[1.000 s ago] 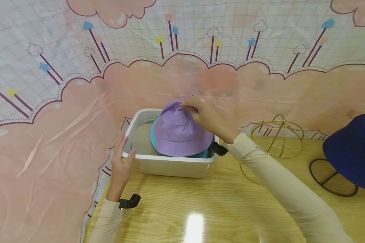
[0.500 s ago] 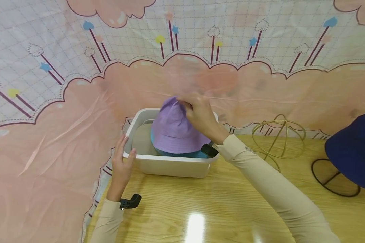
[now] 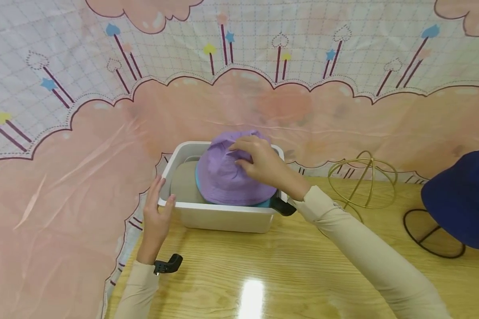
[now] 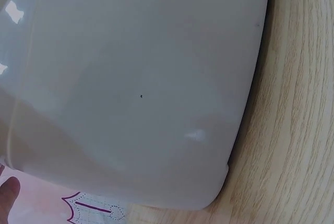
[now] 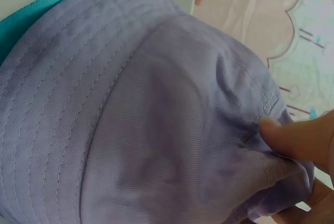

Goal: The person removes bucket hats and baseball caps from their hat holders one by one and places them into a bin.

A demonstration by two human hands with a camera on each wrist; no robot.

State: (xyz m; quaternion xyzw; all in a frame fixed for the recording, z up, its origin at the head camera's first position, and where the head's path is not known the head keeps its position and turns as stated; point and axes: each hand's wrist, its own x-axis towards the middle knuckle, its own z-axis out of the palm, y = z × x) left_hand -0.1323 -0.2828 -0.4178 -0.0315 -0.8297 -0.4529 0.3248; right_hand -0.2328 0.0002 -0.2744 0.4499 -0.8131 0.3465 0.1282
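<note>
A purple bucket hat (image 3: 217,177) rests in a white plastic bin (image 3: 223,217). Under its brim shows the edge of a turquoise hat (image 5: 31,18), and at the bin's left lies something beige (image 3: 183,181), perhaps another hat. Over the purple crown is my right hand (image 3: 259,161), thumb and forefinger parted; in the right wrist view the thumb (image 5: 284,135) touches creased cloth, with other fingers beyond a fold. My left hand (image 3: 155,223) rests at the bin's front left corner, fingers straight along the side. The left wrist view mostly shows the bin's outer wall.
Right of the bin stands a gold wire hat stand (image 3: 365,177). Farther right, a navy hat (image 3: 461,199) sits on a black wire stand (image 3: 433,241). A printed pink cloth (image 3: 223,106) hangs behind the wooden table (image 3: 207,266).
The purple hat's crown was pinched and drawn up, with the brim raised slightly half a second ago. Now it sits lower and my right fingertips have parted. My left hand stays at the bin.
</note>
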